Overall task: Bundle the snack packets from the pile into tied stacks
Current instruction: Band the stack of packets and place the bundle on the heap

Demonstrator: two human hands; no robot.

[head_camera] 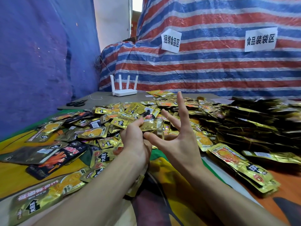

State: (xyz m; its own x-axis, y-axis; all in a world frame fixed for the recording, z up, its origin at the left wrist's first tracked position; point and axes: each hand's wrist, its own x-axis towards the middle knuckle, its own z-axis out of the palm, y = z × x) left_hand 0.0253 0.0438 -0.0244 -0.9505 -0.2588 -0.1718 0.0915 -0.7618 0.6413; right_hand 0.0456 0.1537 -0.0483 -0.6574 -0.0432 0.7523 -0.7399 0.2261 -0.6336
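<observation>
Stack (153, 124) of gold snack packets was held in left hand (135, 141), fingers curled round it, just above the loose pile (114, 115). Right hand (177, 139) was wide, fingers straight and spread, thumb tip at the stack's near edge. Bundled stacks (254, 121) lay heaped to the right. Scissors (76, 103) and white router (124, 91) lay on the table's far left.

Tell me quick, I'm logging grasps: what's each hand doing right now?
Left hand: closed around a small stack of gold packets.
Right hand: open, fingers spread, holding nothing I can make out.
</observation>
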